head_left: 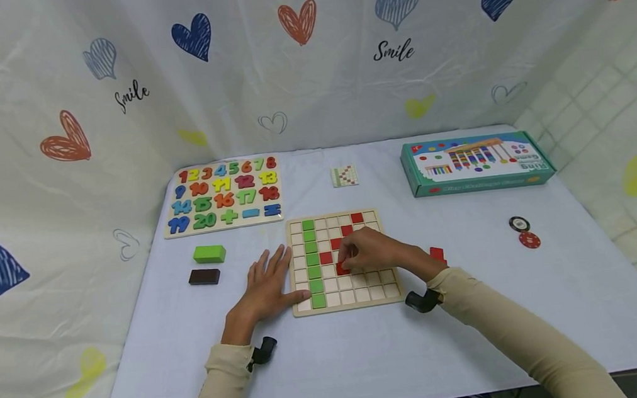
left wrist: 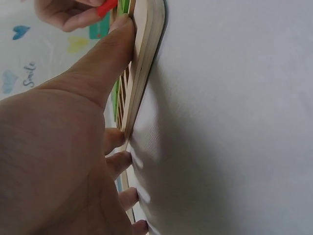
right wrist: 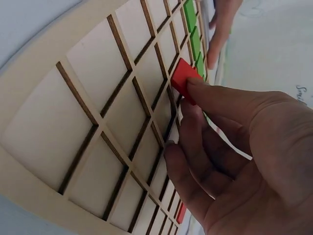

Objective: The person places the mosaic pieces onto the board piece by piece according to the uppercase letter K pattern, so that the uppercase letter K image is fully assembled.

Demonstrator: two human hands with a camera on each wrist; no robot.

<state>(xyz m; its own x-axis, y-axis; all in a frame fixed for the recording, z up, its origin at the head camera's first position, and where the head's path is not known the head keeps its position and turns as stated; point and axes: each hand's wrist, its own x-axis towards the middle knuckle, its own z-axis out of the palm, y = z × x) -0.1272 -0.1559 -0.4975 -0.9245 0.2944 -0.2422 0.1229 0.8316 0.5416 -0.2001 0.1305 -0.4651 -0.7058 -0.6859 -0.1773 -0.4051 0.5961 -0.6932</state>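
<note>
A wooden grid board (head_left: pixel 363 295) lies in the middle of the table, with a column of green tiles (head_left: pixel 315 272) near its left side. Several red tiles (head_left: pixel 326 258) step diagonally up to the right across the squares. Between thumb and fingers, my right hand (head_left: pixel 369 249) pinches a red tile (right wrist: pixel 184 80) over a square in the lower middle of the grid. My left hand (head_left: pixel 269 284) rests at the board's left edge, fingers spread; in the left wrist view its thumb (left wrist: pixel 105 58) lies on the rim.
Left of the board sit a green stack (head_left: pixel 209 254) and a dark brown block (head_left: pixel 204 276). Behind are a number puzzle (head_left: pixel 224 223), a small pattern card (head_left: pixel 344 176) and a green box (head_left: pixel 482 183). More red tiles (head_left: pixel 437 254) lie beside the right forearm; two round chips (head_left: pixel 529 240) lie farther right.
</note>
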